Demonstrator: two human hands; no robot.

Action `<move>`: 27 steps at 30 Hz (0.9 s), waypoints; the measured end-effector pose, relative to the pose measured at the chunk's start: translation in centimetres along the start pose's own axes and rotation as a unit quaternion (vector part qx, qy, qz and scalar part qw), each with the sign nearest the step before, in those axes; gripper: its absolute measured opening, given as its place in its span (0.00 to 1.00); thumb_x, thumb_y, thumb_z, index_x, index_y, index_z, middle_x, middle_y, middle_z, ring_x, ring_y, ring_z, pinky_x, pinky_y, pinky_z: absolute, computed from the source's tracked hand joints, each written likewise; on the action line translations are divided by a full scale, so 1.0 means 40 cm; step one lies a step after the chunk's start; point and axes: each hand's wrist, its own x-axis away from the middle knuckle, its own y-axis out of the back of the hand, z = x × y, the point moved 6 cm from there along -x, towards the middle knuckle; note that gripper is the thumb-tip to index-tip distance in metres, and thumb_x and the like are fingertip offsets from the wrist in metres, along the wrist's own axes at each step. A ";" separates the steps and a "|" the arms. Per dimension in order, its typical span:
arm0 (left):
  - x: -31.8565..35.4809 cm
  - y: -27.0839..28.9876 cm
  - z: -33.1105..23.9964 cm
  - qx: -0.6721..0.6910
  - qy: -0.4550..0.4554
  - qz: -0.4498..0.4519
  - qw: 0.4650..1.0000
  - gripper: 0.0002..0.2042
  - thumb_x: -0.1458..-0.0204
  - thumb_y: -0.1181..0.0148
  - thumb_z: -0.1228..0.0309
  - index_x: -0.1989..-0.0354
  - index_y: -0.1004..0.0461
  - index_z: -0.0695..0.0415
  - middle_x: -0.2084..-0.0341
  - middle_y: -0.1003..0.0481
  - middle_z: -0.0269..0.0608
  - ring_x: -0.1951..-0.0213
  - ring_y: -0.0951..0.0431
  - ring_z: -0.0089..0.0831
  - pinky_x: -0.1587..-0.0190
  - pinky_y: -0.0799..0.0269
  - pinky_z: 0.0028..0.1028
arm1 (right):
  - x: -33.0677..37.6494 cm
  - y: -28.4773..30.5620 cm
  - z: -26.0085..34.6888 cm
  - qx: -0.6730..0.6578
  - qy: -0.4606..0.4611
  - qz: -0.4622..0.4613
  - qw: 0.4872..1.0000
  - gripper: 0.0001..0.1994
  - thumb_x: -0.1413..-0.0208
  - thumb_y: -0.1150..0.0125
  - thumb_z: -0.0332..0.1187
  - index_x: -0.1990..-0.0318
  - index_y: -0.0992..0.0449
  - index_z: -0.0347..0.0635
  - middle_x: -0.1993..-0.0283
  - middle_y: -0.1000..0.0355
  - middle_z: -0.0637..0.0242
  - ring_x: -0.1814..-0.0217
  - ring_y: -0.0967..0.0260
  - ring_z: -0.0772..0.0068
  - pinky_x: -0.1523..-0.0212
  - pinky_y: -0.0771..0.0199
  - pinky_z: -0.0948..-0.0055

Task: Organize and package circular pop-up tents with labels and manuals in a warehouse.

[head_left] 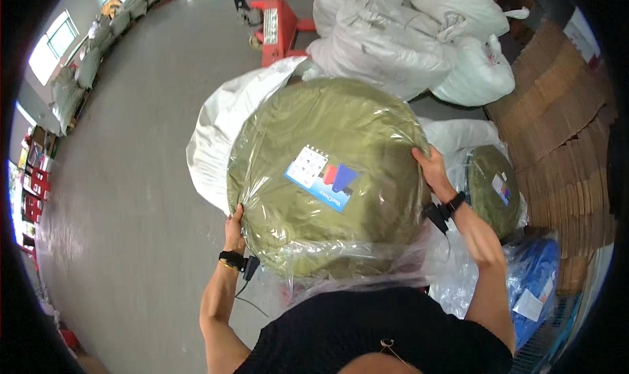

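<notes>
Between my two hands is a large round olive-green folded fabric item [386, 197] in a clear plastic bag. A blue and white printed card [327, 194] lies on its face. My left hand [234, 226] grips the left edge, thumb on top. On the right edge, my right hand [434, 172] holds on with the thumb over the plastic and the other fingers mostly hidden beneath. Loose clear plastic [354, 275] hangs along the near side by my body. A big white woven sack [213, 141] shows behind the round item at its left.
Several stuffed white sacks [386, 39] are heaped at the far side near a red pallet jack [278, 26]. To the right are another wrapped green round item [488, 177], a blue wrapped bundle [534, 282] and stacked cardboard [557, 131]. Grey floor [137, 177] spreads left.
</notes>
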 end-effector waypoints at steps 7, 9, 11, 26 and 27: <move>0.160 -0.428 -0.243 0.039 -0.210 0.235 0.948 0.22 0.46 0.52 0.60 0.48 0.41 0.61 0.55 0.33 0.42 0.55 0.31 0.34 0.53 0.33 0.33 | 0.167 0.339 0.320 -0.084 0.249 -0.214 0.941 0.19 0.41 0.59 0.42 0.57 0.33 0.32 0.61 0.31 0.65 0.59 0.39 0.77 0.56 0.40 0.77; 0.184 -0.489 -0.240 0.044 -0.211 0.269 0.939 0.24 0.47 0.53 0.57 0.47 0.43 0.60 0.53 0.34 0.42 0.53 0.32 0.35 0.51 0.34 0.35 | 0.187 0.456 0.298 -0.050 0.237 -0.247 0.938 0.21 0.40 0.62 0.44 0.56 0.33 0.32 0.58 0.32 0.64 0.57 0.39 0.75 0.54 0.42 0.76; 0.170 -0.532 -0.257 0.071 -0.188 0.284 0.937 0.29 0.49 0.53 0.51 0.44 0.46 0.57 0.48 0.39 0.41 0.48 0.37 0.38 0.48 0.39 0.40 | 0.205 0.497 0.314 -0.030 0.261 -0.310 0.914 0.25 0.39 0.68 0.46 0.54 0.34 0.30 0.53 0.33 0.61 0.53 0.39 0.71 0.51 0.43 0.73; 0.208 -0.659 -0.251 -0.125 -0.245 0.255 0.927 0.29 0.47 0.57 0.51 0.45 0.46 0.60 0.49 0.38 0.44 0.50 0.35 0.36 0.49 0.37 0.35 | 0.303 0.562 0.101 -0.109 0.205 -0.395 0.889 0.18 0.39 0.63 0.39 0.55 0.34 0.32 0.58 0.33 0.66 0.58 0.40 0.77 0.55 0.41 0.78; 0.217 -0.665 -0.251 -0.130 -0.249 0.264 0.923 0.28 0.46 0.56 0.52 0.45 0.46 0.61 0.49 0.38 0.44 0.50 0.35 0.35 0.49 0.37 0.35 | 0.302 0.563 0.098 -0.098 0.204 -0.389 0.893 0.18 0.39 0.62 0.39 0.55 0.34 0.32 0.58 0.33 0.66 0.58 0.40 0.78 0.56 0.41 0.78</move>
